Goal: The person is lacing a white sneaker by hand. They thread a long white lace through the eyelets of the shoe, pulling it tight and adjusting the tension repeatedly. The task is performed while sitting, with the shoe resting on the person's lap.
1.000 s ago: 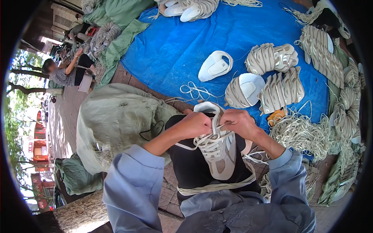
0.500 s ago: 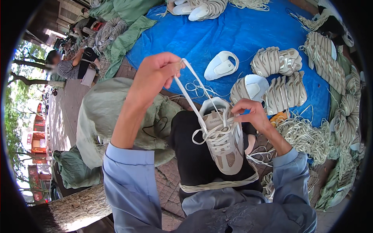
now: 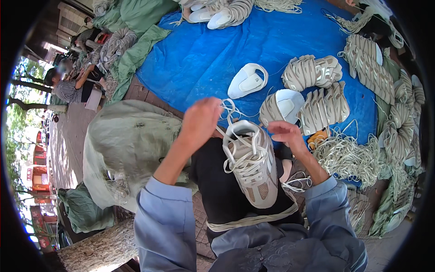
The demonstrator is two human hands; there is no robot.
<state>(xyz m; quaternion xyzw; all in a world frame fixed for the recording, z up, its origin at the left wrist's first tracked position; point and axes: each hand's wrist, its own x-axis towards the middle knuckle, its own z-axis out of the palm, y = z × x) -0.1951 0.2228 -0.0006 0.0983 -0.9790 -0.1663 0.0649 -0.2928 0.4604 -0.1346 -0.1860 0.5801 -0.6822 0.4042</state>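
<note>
Mid-frame, your left hand pinches the white lace — your right hand, fingers curled, steadies the beige sneaker.

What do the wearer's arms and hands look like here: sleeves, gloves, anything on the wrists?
Both arms wear long, loose grey-blue sleeves of a slightly shiny cloth, the left sleeve and right sleeve pushed back to mid-forearm. The left hand and right hand are bare: no gloves, and no watch, rings or bands show.
</note>
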